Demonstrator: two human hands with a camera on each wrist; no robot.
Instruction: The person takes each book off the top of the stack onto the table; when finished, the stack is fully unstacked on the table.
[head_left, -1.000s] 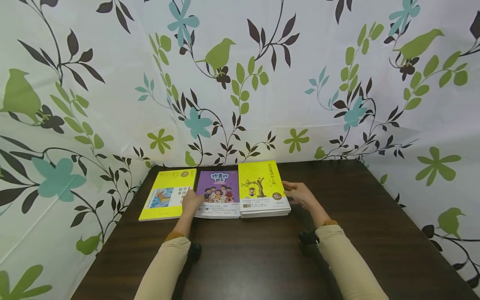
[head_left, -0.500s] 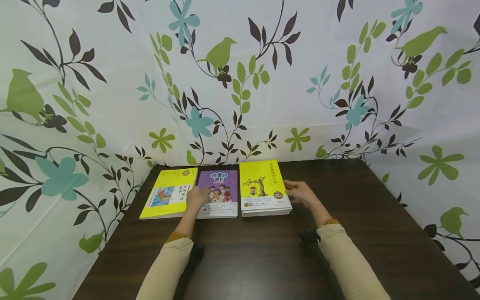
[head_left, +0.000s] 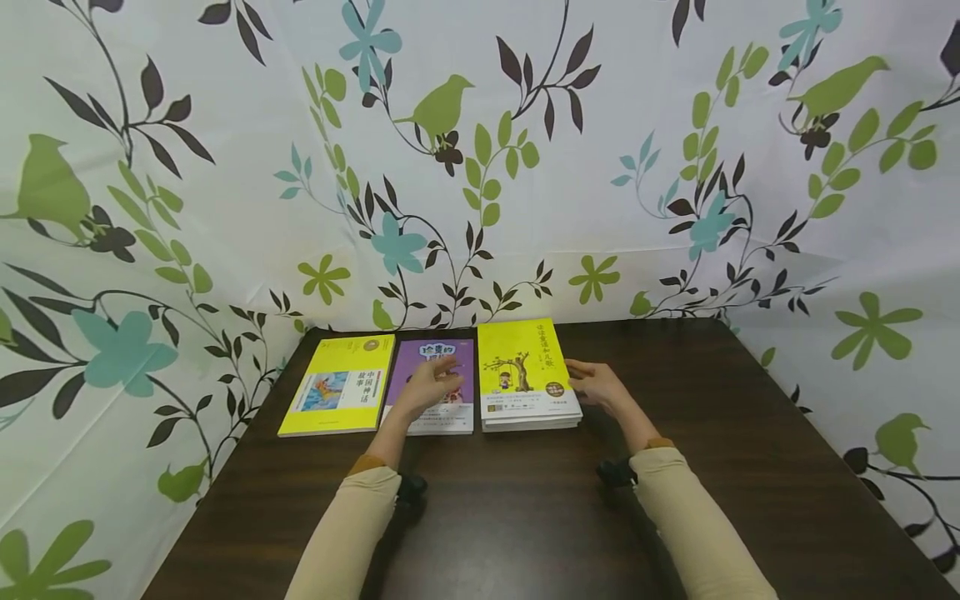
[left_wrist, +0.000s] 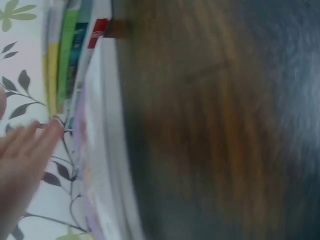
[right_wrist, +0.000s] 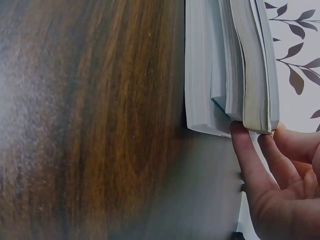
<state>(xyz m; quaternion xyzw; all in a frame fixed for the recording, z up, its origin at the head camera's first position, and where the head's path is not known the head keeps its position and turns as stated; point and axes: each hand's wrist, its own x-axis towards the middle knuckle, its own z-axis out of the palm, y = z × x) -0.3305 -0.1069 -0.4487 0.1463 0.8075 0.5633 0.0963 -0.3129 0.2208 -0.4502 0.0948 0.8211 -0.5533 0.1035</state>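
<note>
From above, we look down at a dark wooden table (head_left: 525,508) pushed up to a white cloth (head_left: 652,208) printed with green birds, leaves and blue flowers. Near the far edge, three groups lie in a row, covers up: on the left a yellow book (head_left: 337,367), in the middle a purple book (head_left: 459,414), and on the right a book stack (head_left: 517,379) topped by another yellow cover with a tree and a swing.

The left hand (head_left: 429,388) has just left the seam between the left and middle books. It is now over the purple book, hiding part of its picture, with its fingers stretched out and holding nothing; we cannot tell whether they brush the cover. The left wrist view is blurred, but it shows the stack's coloured spines (left_wrist: 66,55) beyond the purple book's pale pages.

The purple book sat against the stack a second ago; now a narrow dark gap parts them, and its near left corner meets the yellow book.

The right hand (head_left: 597,386) has stayed at the stack's right side. In the right wrist view its fingers are a little apart, their tips touching the page edges near a corner, not wrapped round the books. The layers there are uneven, the lowest sticking out.

We judge that the middle book is done with for the moment, and that attention is passing to the stack, now between the two hands' reach.
</note>
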